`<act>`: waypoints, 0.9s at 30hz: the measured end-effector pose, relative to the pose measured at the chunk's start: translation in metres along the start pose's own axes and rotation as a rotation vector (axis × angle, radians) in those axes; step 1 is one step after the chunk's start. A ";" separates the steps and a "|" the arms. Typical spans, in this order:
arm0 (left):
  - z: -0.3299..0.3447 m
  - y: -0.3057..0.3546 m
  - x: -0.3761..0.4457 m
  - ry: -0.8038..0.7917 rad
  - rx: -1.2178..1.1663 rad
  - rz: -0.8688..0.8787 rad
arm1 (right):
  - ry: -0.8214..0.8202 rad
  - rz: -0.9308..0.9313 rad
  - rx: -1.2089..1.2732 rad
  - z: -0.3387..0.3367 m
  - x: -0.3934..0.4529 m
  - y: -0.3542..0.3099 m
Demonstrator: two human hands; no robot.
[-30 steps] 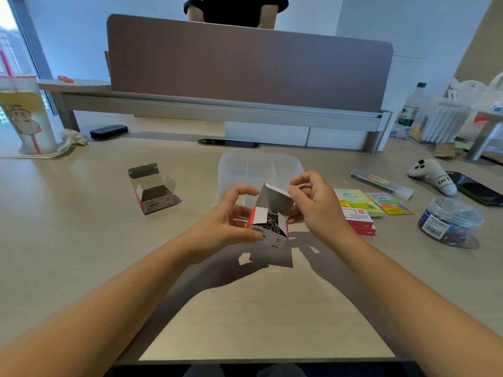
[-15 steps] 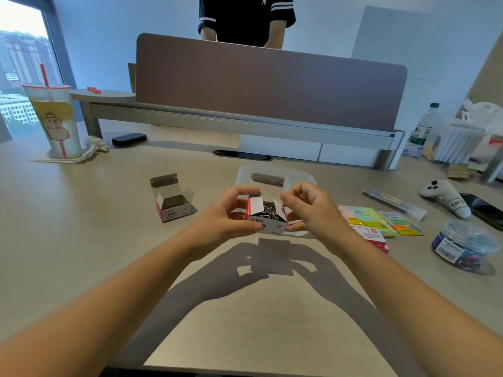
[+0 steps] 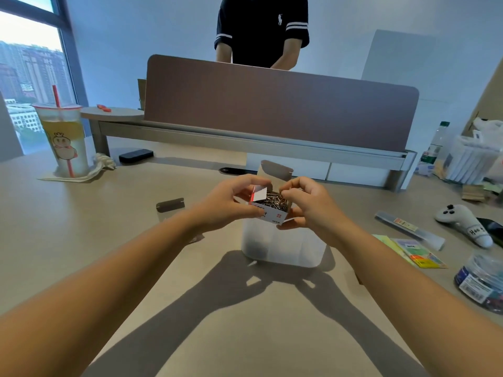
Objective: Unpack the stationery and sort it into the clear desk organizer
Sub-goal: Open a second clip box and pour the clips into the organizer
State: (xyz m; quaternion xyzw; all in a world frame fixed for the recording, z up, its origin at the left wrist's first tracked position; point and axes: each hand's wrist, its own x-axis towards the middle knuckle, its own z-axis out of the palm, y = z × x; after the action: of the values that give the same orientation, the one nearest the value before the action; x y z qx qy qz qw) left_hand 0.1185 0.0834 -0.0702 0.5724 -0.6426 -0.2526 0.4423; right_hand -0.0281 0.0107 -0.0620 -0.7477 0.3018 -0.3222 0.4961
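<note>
Both forearms reach out over the counter [image 3: 81, 227] and meet above the clear desk organizer [image 3: 283, 246], likely so the contents can drop straight in. The left hand [image 3: 231, 205] grips one side of the small paper-clip box [image 3: 272, 210], the right hand [image 3: 310, 205] pinching the other with curled fingers. The box's mouth faces up, flap [image 3: 276, 171] raised at the far side, long axis running hand to hand.

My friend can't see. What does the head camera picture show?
Two hands, left and right, hold an open box of paper clips above a clear desk organizer on a wooden desk. Sticky notes lie to the right.
</note>
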 end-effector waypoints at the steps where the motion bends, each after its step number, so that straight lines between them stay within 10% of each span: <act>1: -0.003 -0.001 0.005 -0.012 0.023 0.001 | 0.007 0.003 -0.004 0.000 0.004 0.000; 27: -0.013 -0.034 0.052 0.011 0.259 0.067 | 0.155 -0.104 -0.035 -0.006 0.040 0.032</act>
State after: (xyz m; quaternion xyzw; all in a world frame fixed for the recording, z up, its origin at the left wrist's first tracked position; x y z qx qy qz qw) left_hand 0.1496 0.0287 -0.0780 0.6043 -0.6861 -0.1493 0.3765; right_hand -0.0122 -0.0340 -0.0825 -0.7437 0.3058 -0.3989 0.4408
